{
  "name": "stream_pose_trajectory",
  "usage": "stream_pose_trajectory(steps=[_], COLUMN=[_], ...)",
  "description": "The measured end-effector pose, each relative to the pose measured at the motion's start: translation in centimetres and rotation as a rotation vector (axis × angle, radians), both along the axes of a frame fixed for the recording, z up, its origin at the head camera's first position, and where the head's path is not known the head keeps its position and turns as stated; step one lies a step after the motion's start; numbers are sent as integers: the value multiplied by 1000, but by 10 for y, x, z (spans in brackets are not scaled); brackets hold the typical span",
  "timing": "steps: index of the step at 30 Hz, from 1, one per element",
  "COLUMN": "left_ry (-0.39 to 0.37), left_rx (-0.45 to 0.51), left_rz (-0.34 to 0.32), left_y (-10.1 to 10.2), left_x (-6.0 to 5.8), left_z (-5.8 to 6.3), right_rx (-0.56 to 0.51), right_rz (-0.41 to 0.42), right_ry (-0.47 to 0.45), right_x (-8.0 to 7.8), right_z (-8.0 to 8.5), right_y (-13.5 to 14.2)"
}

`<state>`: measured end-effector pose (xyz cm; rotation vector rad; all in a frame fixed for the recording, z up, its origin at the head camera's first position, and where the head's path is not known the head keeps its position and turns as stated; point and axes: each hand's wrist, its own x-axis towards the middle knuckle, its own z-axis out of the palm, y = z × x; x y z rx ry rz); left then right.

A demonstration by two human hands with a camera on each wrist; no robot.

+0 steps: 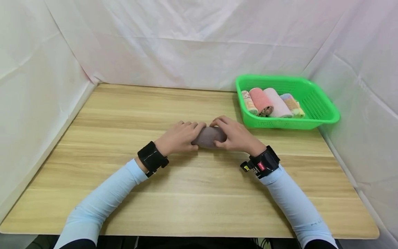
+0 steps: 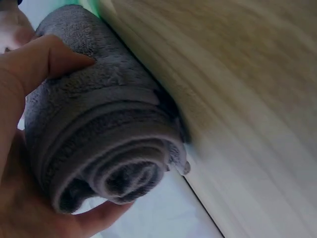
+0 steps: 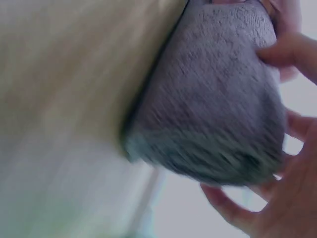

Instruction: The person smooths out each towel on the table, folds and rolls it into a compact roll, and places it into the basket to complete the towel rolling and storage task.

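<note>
A grey towel (image 1: 209, 137), rolled into a short cylinder, lies crosswise near the middle of the table. My left hand (image 1: 181, 138) grips its left end, with thumb on the near side and fingers over the far side. At the other end my right hand (image 1: 235, 136) holds the roll the same way. Spiral layers of the towel (image 2: 124, 144) show at its end in the left wrist view, with the thumb pressing the fluffy side. In the right wrist view the opposite end of the towel (image 3: 208, 109) is blurred, and curled fingers surround it.
A green plastic basket (image 1: 289, 123) stands at the back right of the wooden table (image 1: 192, 197). Inside it lie a pink rolled towel (image 1: 260, 99), a white rolled towel (image 1: 277, 105) and other patterned towels. White cloth walls (image 1: 192, 55) enclose the back and sides.
</note>
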<state>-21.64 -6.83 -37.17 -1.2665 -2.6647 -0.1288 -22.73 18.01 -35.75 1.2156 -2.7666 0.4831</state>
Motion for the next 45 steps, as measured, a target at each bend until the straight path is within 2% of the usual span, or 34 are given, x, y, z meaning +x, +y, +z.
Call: stream_pose_trajectory(steps=[3,5,8,11,14,18,22,26,29,35,38,40,42,45], left_ry=[-52,-87,-116,-88,-16,90,195,318,402,530,596,660,733,837], left_rx=[13,22,41,44,27,21,44,65,73,98,156,206,252,299], left_rz=[8,14,21,11,1,-9,-26,-43,-59,-87,-117,-146,-175,-207], left_y=[-2,-3,-4,-3,-2,-1,-1,0,0,-1,-1,0,2,7], left_x=[0,0,0,-1,-1,-3,-3,-3,-2,3,5,7,9,12], left_z=[0,1,1,0,-3,-5,-3,3,10,25,32,34,36,37], right_rx=[102,169,210,150,22,-154,-284,-382,-448,-628,-741,-793,-820,-772], right_rz=[8,11,16,23,45,75,79,67,77,142,194,328,474,756], right_ry=[137,167,158,88,-55,-314,-559,-765,-883,-1097,-1261,-1415,-1614,-1784], right_x=[6,9,10,7,0,-8,-9,-6,-6,-3,-1,2,9,28], right_z=[5,6,5,2,-4,-9,-4,2,-1,-4,-7,-10,-11,-2], right_y=[-3,-6,-9,-7,-2,7,12,15,17,22,24,19,10,-10])
